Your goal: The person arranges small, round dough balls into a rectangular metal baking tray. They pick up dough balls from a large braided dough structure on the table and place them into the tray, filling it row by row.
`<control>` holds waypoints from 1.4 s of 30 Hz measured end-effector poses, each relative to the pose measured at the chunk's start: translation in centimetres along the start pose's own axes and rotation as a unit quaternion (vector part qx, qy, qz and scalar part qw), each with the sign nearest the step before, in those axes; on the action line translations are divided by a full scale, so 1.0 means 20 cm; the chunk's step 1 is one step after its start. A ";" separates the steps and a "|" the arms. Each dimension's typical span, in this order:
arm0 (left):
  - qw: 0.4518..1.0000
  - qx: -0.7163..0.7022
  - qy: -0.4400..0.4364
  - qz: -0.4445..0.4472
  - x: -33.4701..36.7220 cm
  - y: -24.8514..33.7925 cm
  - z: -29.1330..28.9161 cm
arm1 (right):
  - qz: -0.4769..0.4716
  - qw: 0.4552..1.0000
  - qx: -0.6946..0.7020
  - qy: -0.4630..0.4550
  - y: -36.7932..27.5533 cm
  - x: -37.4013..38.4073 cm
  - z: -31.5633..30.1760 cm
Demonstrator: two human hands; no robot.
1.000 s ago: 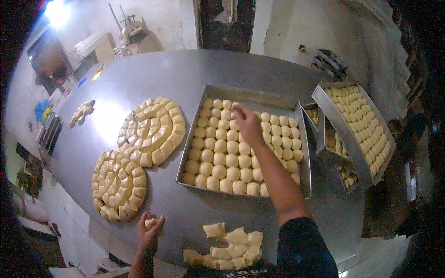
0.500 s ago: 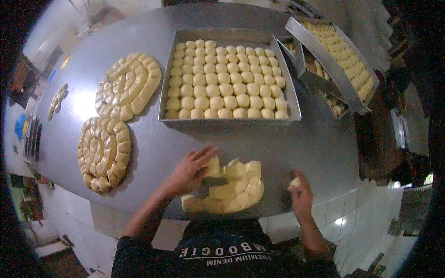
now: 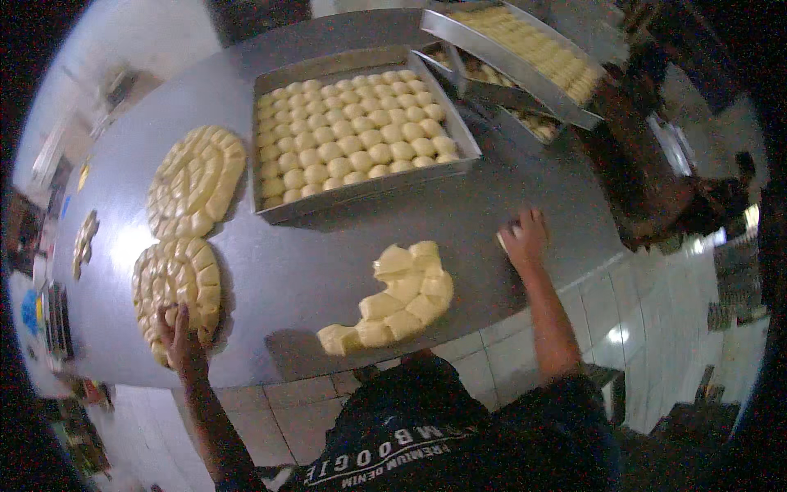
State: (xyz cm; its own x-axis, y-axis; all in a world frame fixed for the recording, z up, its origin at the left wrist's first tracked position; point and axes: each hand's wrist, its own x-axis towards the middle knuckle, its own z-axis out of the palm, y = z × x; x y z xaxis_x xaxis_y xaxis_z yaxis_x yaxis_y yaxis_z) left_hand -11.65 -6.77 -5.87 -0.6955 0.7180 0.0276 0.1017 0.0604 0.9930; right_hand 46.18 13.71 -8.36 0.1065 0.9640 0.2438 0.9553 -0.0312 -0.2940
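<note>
Two hands (image 3: 187, 348) (image 3: 526, 244) apart, left at cut dough (image 3: 180, 271), right curled

On the table (image 3: 484, 271), dough rounds (image 3: 184, 230) lie left of the middle tray (image 3: 369, 187) of dough balls (image 3: 352, 123), dough pieces (image 3: 414, 297) before it.

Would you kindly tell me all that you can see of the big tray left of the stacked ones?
The tray is rectangular, with low straight walls of what looks like dull grey metal. It sits on the table, angled in this view, its open top up. Rows of smooth, pale dough balls lie in it, close together. Neither the left hand nor the right hand touches it.
</note>
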 end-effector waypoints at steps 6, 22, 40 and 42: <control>0.998 0.024 -0.061 0.011 -0.18 -0.11 0.09 | -0.111 0.977 0.183 0.022 -0.30 -0.12 0.09; 0.983 -0.054 -0.165 -0.051 -0.19 0.21 0.75 | -0.017 0.995 0.075 0.064 0.07 0.08 0.04; 0.979 -0.006 0.072 -0.192 -0.36 0.27 0.53 | -0.169 0.730 0.594 0.295 -1.48 1.57 -0.13; 0.967 0.017 0.104 -0.231 -0.34 0.36 0.60 | -0.159 0.937 0.271 0.154 -1.46 1.79 0.51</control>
State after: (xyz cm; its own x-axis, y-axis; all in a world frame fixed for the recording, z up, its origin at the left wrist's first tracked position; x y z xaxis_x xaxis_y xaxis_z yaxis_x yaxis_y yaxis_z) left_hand 2.37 -2.85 -0.38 -0.7999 0.4539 -0.3925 -0.2332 0.3675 0.9003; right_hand 19.22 51.93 -0.50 -0.0051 0.7778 0.6285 0.6814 0.4627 -0.5671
